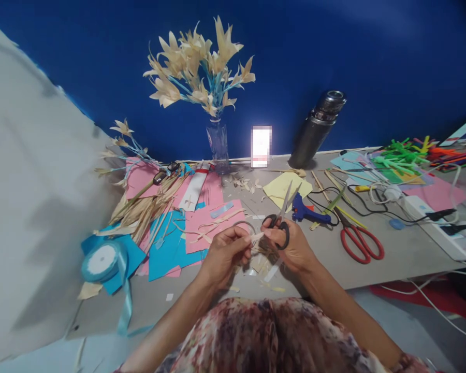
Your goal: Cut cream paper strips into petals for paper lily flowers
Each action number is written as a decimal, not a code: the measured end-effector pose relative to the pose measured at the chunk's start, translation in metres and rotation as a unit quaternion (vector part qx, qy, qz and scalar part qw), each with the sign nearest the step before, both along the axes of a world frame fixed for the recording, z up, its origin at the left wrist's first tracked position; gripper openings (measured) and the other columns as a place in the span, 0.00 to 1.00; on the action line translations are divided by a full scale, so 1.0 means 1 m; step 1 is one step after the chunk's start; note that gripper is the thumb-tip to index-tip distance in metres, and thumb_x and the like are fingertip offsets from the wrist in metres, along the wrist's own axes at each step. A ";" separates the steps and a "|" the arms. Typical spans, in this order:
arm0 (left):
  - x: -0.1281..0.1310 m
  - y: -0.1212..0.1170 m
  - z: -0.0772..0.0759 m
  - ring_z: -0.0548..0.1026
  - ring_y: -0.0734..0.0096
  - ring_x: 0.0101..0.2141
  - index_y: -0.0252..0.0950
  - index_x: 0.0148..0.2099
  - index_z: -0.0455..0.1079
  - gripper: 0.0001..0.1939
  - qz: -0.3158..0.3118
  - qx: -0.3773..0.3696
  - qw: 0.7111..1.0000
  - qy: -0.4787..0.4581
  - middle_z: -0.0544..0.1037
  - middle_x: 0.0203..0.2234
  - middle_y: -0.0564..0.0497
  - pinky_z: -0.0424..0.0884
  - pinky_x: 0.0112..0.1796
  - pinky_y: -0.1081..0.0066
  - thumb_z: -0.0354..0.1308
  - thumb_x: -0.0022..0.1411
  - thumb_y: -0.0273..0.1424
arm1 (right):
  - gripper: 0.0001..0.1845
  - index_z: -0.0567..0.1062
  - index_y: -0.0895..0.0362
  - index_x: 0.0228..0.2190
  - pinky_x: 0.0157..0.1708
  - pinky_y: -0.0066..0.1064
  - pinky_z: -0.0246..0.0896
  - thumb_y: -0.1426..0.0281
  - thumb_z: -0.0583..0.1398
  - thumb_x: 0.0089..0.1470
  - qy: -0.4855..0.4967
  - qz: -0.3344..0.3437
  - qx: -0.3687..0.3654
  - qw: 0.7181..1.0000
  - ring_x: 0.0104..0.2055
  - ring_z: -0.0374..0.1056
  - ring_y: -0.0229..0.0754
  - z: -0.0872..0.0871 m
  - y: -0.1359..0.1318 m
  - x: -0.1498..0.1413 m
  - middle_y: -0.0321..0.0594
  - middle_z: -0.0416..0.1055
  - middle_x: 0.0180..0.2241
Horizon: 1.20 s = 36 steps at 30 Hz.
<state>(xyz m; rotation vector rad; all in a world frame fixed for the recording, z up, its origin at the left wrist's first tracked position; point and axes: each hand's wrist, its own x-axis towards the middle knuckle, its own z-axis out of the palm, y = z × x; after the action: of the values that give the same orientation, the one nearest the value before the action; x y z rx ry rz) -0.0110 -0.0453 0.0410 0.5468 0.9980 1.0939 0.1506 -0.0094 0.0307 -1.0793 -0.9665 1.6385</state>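
Note:
My left hand (227, 251) is closed in a pinch on a small pale strip of dried leaf (256, 237), held just above the table's near edge. My right hand (291, 246) has its fingers through the black handles of a pair of scissors (281, 217), whose blades point up and away. Both hands meet at the strip. Pale offcuts (262, 267) lie on the table right below them.
Pink and blue paper sheets (178, 243), dried leaf strips (147, 207) and a blue ribbon roll (101, 260) lie left. A vase of pale leaf flowers (217, 140) stands behind. Blue glue gun (306, 212), red scissors (359, 241), metal flask (316, 129) and cables sit right.

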 end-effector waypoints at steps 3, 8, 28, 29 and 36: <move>-0.001 0.002 0.000 0.69 0.81 0.19 0.33 0.28 0.70 0.14 0.028 -0.003 0.998 -0.059 0.73 0.20 0.55 0.64 0.21 0.80 0.73 0.47 0.32 | 0.14 0.74 0.59 0.28 0.20 0.24 0.49 0.66 0.70 0.41 0.006 -0.024 0.002 1.000 0.20 0.55 0.30 -0.003 -0.001 -0.006 0.29 0.63 0.19; 0.001 0.001 -0.005 0.66 0.82 0.20 0.33 0.30 0.70 0.14 0.033 0.000 0.992 -0.122 0.70 0.20 0.57 0.64 0.23 0.80 0.73 0.47 0.30 | 0.14 0.75 0.58 0.31 0.24 0.26 0.57 0.66 0.70 0.42 0.009 -0.012 0.035 0.999 0.23 0.62 0.34 -0.010 -0.006 -0.018 0.32 0.69 0.23; -0.009 -0.005 0.001 0.70 0.79 0.22 0.33 0.33 0.70 0.13 0.044 0.011 0.994 -0.101 0.75 0.24 0.52 0.66 0.22 0.79 0.71 0.48 0.29 | 0.12 0.72 0.57 0.34 0.25 0.27 0.66 0.69 0.66 0.46 -0.011 -0.032 0.067 0.997 0.24 0.69 0.36 -0.006 -0.010 -0.034 0.33 0.72 0.25; -0.008 -0.004 0.002 0.70 0.78 0.22 0.33 0.33 0.70 0.13 0.043 0.010 0.994 -0.102 0.75 0.24 0.53 0.66 0.22 0.79 0.71 0.47 0.29 | 0.12 0.72 0.57 0.34 0.23 0.28 0.66 0.68 0.66 0.46 -0.009 -0.027 0.061 0.998 0.22 0.69 0.37 -0.004 -0.009 -0.035 0.33 0.72 0.25; -0.006 0.001 0.004 0.69 0.79 0.21 0.32 0.29 0.70 0.10 0.052 0.012 0.994 -0.098 0.73 0.20 0.53 0.65 0.25 0.78 0.69 0.49 0.29 | 0.15 0.71 0.56 0.33 0.24 0.33 0.68 0.64 0.68 0.45 -0.035 0.045 0.064 0.996 0.21 0.69 0.41 0.005 -0.009 -0.032 0.34 0.72 0.21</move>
<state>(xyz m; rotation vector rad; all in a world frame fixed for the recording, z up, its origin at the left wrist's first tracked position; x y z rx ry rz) -0.0172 -0.0444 0.0447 0.4017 0.8510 1.2284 0.1181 -0.0180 0.0355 -1.0257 -1.1642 1.5963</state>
